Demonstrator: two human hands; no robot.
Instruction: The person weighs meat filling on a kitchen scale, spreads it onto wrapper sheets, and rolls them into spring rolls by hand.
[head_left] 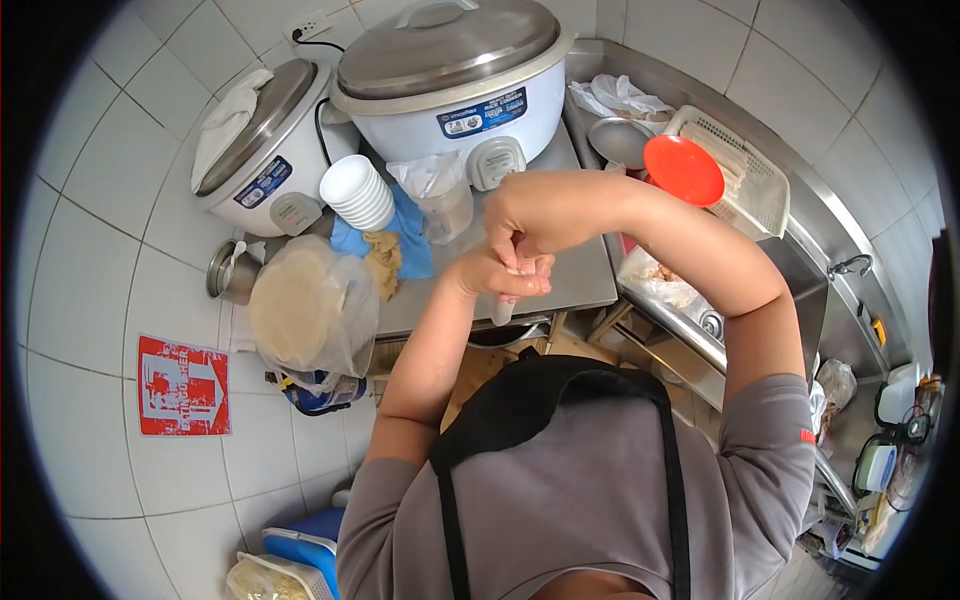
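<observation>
I watch the left hand (512, 282) grip a small clear bag (502, 311), right hand (528, 213) pinched above; loosened fingertips could drop it.

Beyond the grip (515, 265) stands a large white rice cooker (400, 125) under a steel lid, its blue label facing this way. A second rice cooker (245, 205) stands farther left, a white cloth (222, 128) draped over its lid. Between that cooker and the grip, a tilted stack of white bowls (358, 192) sits beside a blue cloth (413, 240) and a crumpled tan cloth (383, 264). Well left of the grip, a red sign (185, 387) with a white arrow is on the tiled wall. To the right, a red round plate (684, 170) overlaps a cream basket (765, 192) in view.
</observation>
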